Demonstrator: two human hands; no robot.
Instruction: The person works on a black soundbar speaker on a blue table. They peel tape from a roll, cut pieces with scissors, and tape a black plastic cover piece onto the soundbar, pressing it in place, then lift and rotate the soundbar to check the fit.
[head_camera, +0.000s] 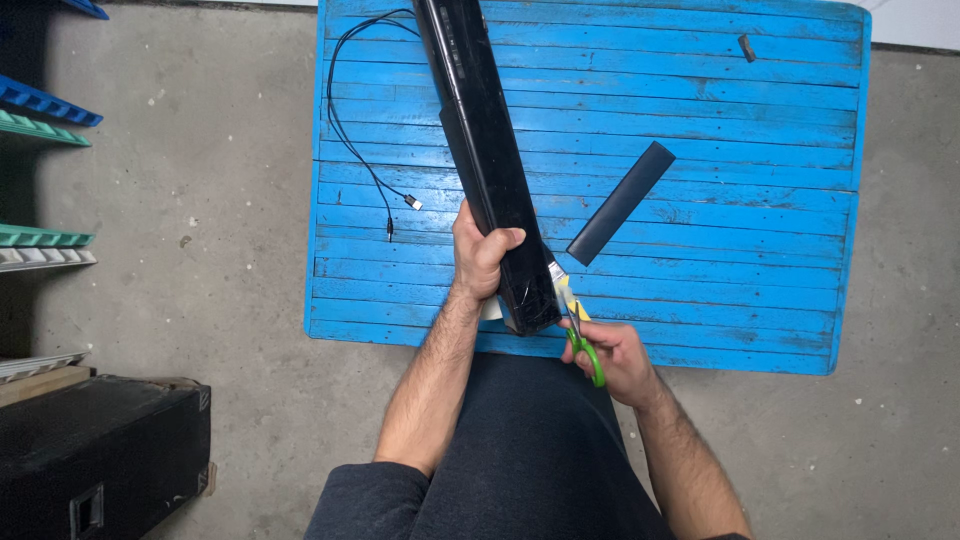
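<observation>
Two hands: left hand (481, 255) gripping black bar (482, 140), right hand (612, 352) closed on scissors (578, 330)

Left hand (480, 258) gripping long black bar (483, 150) over blue wooden table (740, 130); right hand (618, 358) holding green-handled scissors (578, 325) at bar's near end. Black strip (622, 203) and cable (360, 150) alongside.

A long black plastic-wrapped package (485, 150) lies diagonally on the blue table (700, 150), its near end torn.
</observation>
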